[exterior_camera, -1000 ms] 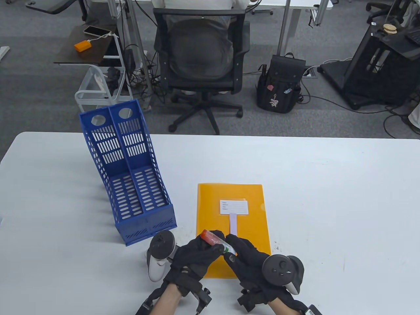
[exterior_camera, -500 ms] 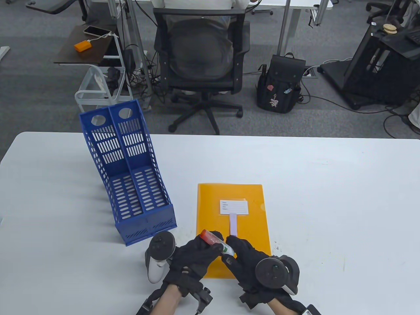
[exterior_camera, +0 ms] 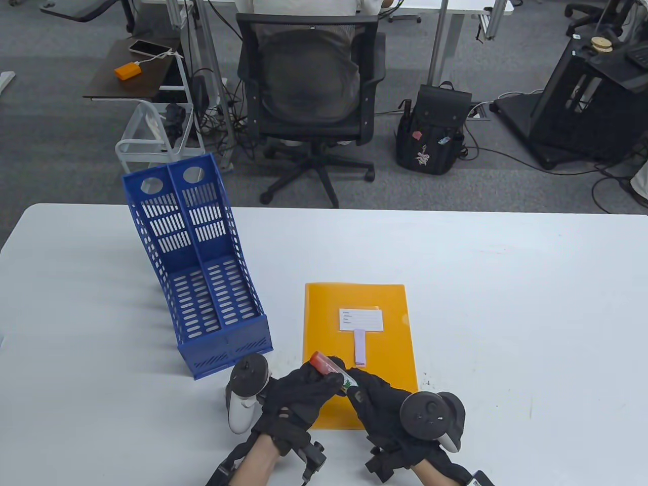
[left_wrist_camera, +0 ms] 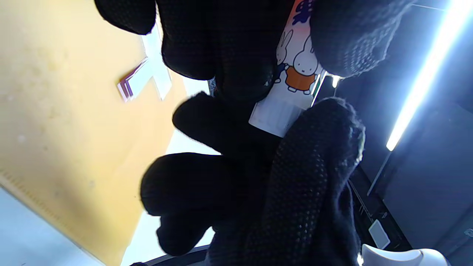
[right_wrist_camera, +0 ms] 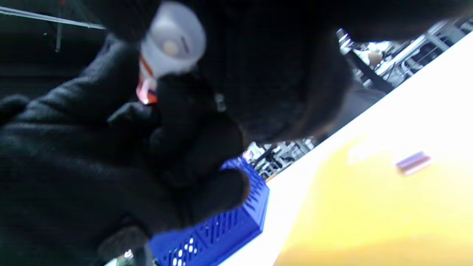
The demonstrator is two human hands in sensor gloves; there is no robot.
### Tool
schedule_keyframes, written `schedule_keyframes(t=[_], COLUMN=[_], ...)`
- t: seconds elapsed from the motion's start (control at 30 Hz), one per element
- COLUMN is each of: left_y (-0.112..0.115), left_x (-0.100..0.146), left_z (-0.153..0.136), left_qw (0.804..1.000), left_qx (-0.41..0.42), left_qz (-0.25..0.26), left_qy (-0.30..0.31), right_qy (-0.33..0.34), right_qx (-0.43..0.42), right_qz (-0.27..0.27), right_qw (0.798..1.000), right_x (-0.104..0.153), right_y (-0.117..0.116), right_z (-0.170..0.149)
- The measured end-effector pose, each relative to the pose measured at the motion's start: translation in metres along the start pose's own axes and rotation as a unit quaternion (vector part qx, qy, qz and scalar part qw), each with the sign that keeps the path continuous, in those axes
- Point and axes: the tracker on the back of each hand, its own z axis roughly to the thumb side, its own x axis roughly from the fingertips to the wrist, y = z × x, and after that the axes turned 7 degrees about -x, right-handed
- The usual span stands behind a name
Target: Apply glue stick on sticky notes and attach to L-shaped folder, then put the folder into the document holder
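Note:
A glue stick (exterior_camera: 330, 370) with an orange-red cap and a cartoon rabbit label (left_wrist_camera: 295, 66) is held over the near end of the orange folder (exterior_camera: 385, 304). My left hand (exterior_camera: 304, 392) grips its body and my right hand (exterior_camera: 374, 400) pinches its lower end (right_wrist_camera: 172, 44). A strip of pale purple sticky notes (exterior_camera: 360, 347) lies on the folder just below its white label (exterior_camera: 360, 319), beyond both hands. The blue document holder (exterior_camera: 202, 273) stands to the left of the folder, with both compartments holding nothing.
The white table (exterior_camera: 506, 304) stretches wide to the right of the folder. Behind the table's far edge stand a black office chair (exterior_camera: 309, 101), a black backpack (exterior_camera: 430, 131) and a small cart (exterior_camera: 147, 136) on the floor.
Both hands stay on the glue stick; my right hand has shifted slightly back and rotated a little. The sticky note strip is now fully visible beyond the fingers.

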Motion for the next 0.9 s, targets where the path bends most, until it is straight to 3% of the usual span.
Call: schedule_keyframes(t=[0.13, 0.3, 0.37, 0.57, 0.8, 0.9], left_y=[0.001, -0.004, -0.0043, 0.0006, -0.0003, 0.0026], left_x=[0.0, 0.0003, 0.001, -0.0007, 0.0008, 0.0003], left_z=[0.0029, 0.0033, 0.0012, 0.0025, -0.0018, -0.0012], left_qw=[1.0, 1.0, 1.0, 1.0, 1.0, 1.0], left_qx=[-0.024, 0.015, -0.02, -0.013, -0.026, -0.022], left_qz=[0.002, -0.01, -0.002, -0.001, -0.004, -0.009], left_qy=[0.005, 0.01, 0.003, 0.005, -0.009, -0.006], right_qy=[0.022, 0.028, 0.018, 0.035, 0.003, 0.024], right_qx=[0.082, 0.038, 0.03, 0.074, 0.035, 0.087], right_qz=[-0.032, 0.004, 0.011, -0.041, 0.039, -0.011], right_qw=[0.996, 0.999, 0.999, 0.996, 0.999, 0.996], right_x=[0.0029, 0.0037, 0.0014, 0.0038, 0.0005, 0.0019], right_y=[0.0025, -0.006, -0.0054, 0.0017, -0.0063, -0.0011], right_z=[0.0059, 0.0033, 0.0023, 0.005, -0.0006, 0.004])
